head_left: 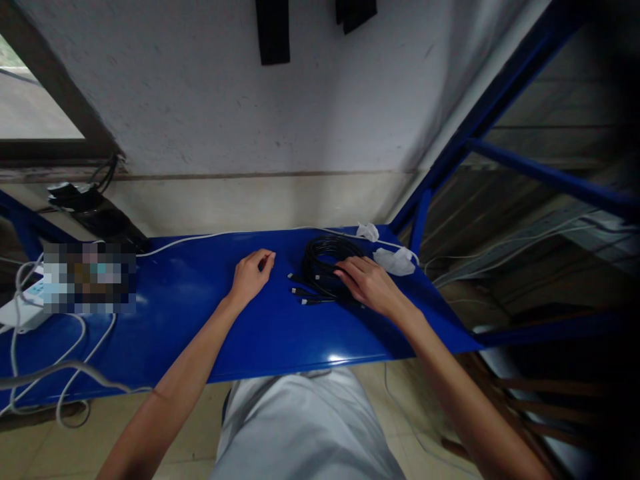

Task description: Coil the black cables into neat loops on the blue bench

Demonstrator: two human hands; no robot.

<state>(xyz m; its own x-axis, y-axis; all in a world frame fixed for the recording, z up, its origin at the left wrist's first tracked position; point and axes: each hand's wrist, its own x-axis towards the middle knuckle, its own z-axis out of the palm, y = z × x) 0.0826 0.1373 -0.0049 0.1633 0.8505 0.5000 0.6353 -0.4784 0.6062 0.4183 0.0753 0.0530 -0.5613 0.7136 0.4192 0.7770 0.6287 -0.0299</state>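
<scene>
Coiled black cables (311, 257) lie on the right half of the blue table (190, 333). Several of their plugs, tipped with pale ends, point left across the tabletop. My right hand (367, 280) is over the right side of the coil, its fingers bent round the cables; the palm side is hidden. To the left of the plugs, apart from them, my left hand (253, 273) hovers close to the table with thumb and fingers curled together. A gap shows inside that curl, and nothing is visible in it.
Crumpled white plastic (395, 261) lies right of the coil. A white cord (200, 237) runs along the back edge by the wall. At left are a white power strip (25, 313), loose cords, a blurred-out patch and a black wrapped bundle (100, 213). Blue frame bars (425, 200) rise at right.
</scene>
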